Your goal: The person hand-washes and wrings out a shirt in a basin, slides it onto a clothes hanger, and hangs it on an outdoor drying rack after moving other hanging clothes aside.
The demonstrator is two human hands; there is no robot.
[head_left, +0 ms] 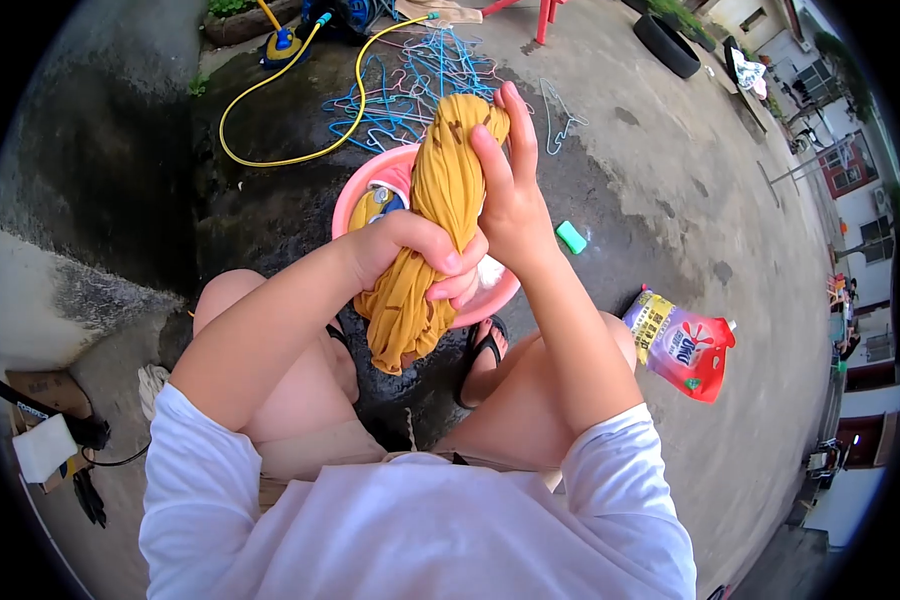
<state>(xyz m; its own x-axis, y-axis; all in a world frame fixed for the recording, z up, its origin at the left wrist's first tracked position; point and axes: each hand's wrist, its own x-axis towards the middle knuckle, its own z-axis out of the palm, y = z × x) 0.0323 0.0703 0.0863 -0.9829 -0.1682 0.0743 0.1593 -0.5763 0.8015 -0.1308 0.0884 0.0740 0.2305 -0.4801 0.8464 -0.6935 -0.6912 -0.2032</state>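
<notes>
A twisted mustard-yellow cloth (450, 190) with dark brown marks is held upright in front of me, bunched and looser at its lower end. My left hand (435, 255) is closed around its middle, fingers wrapped over the folds. Against the upper right side of the cloth rests my right hand (512, 185), its visible fingers stretched upward and apart; its other fingers are hidden. Below the cloth is a pink basin (348, 195), partly covered by it, with a yellow and blue item (378, 208) and some whitish suds or water showing inside.
A green soap bar (571, 237) lies right of the basin, and a red and purple detergent pouch (685, 345) by my right knee. Beyond are tangled clothes hangers (420, 85) and a yellow hose (232, 130). A wall stands at left; a black tyre (667, 45) lies farther back.
</notes>
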